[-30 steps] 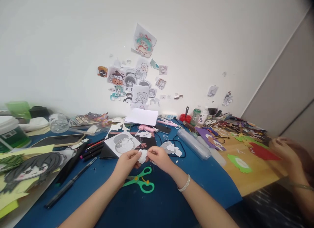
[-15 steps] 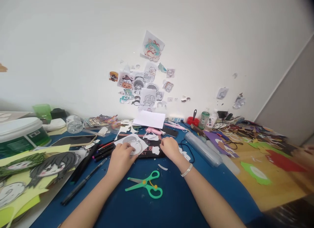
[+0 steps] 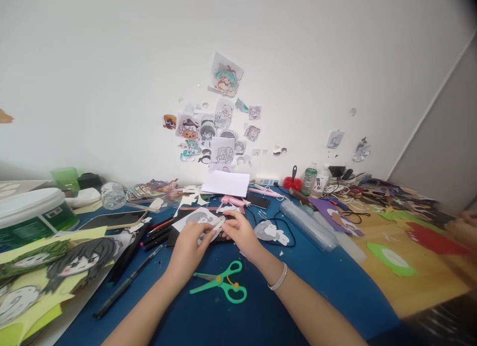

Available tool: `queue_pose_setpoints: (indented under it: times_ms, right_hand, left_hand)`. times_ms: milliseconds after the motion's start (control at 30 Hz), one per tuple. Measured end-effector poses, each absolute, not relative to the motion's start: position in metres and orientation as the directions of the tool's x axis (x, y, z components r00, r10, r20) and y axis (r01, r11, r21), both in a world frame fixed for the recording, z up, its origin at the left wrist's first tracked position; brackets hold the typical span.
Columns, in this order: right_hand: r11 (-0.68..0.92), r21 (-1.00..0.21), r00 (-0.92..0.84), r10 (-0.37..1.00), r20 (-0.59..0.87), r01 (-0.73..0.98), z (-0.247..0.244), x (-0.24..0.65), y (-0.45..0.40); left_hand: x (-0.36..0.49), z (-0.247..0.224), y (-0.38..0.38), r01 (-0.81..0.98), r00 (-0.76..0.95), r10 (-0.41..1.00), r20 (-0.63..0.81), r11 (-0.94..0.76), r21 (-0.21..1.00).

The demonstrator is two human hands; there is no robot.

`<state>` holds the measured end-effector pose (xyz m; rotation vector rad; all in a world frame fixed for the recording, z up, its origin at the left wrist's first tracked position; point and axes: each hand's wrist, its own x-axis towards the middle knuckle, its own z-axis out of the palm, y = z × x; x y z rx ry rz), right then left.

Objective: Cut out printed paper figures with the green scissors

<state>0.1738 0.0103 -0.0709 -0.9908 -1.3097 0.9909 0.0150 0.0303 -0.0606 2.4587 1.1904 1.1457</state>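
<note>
My left hand has its fingers closed on a narrow whitish thing, perhaps a tape roll seen edge-on. My right hand pinches its other side, with a bracelet at the wrist. Beneath the left hand lies a white sheet with a grey drawn figure, over a dark board that the hands mostly cover. Green scissors lie with blades apart on the blue mat, nearer than both hands. Right of my right hand is a grey and white paper cutout.
Several markers and a long pen lie left. Beyond are a phone and a white-lidded tub. A clear plastic roll lies right; bottles stand behind. Another person's hand shows at the right edge.
My right hand has moved left to meet my left hand. The round thing under my left hand is no longer seen flat on the sheet; both hands now grip a narrow pale thing.
</note>
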Motion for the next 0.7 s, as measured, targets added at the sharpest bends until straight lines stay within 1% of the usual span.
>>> queue_pose_setpoints:
  times_ms: [100,167,200,267,333,400,467,500,567,633,700]
  right_hand:
    - [0.258,-0.945,-0.021,0.963,0.268,-0.201,-0.063,0.171,0.005]
    - [0.244,-0.935,-0.026,0.966,0.259,-0.259,-0.061,0.173,0.003]
    - [0.25,-0.934,-0.021,0.964,0.264,-0.256,-0.061,0.174,0.003]
    - [0.314,-0.936,0.029,0.949,0.313,-0.158,-0.064,0.176,0.003]
    - [0.406,-0.913,0.095,0.908,0.409,0.05,-0.068,0.176,0.003]
    - [0.478,-0.832,0.1,0.848,0.521,0.281,-0.071,0.173,-0.001]
    - [0.514,-0.745,0.056,0.807,0.589,0.424,-0.071,0.17,-0.005]
    - [0.523,-0.723,0.043,0.797,0.603,0.451,-0.071,0.168,-0.008]
    - [0.525,-0.734,0.05,0.798,0.6,0.43,-0.07,0.165,-0.011]
    - [0.524,-0.762,0.066,0.806,0.588,0.38,-0.07,0.164,-0.011]
    - [0.537,-0.76,0.057,0.802,0.594,0.366,-0.07,0.164,-0.01]
  left_hand:
    - [0.021,-0.061,0.02,0.492,0.456,0.688,0.564,-0.724,0.484]
    - [0.023,-0.062,0.016,0.41,0.524,0.681,0.512,-0.729,0.548]
    - [0.023,-0.062,0.014,0.376,0.558,0.68,0.476,-0.718,0.585]
    - [0.023,-0.063,0.014,0.353,0.587,0.693,0.419,-0.685,0.637]
    - [0.021,-0.064,0.016,0.387,0.544,0.728,0.417,-0.659,0.645]
    - [0.02,-0.066,0.018,0.436,0.473,0.757,0.45,-0.645,0.627]
    - [0.019,-0.066,0.02,0.473,0.42,0.768,0.482,-0.639,0.607]
    - [0.018,-0.066,0.02,0.483,0.402,0.771,0.494,-0.637,0.6]
    - [0.018,-0.066,0.021,0.48,0.377,0.775,0.508,-0.632,0.608]
    - [0.018,-0.065,0.021,0.432,0.378,0.783,0.493,-0.621,0.654]
    - [0.018,-0.064,0.022,0.37,0.399,0.796,0.456,-0.595,0.714]
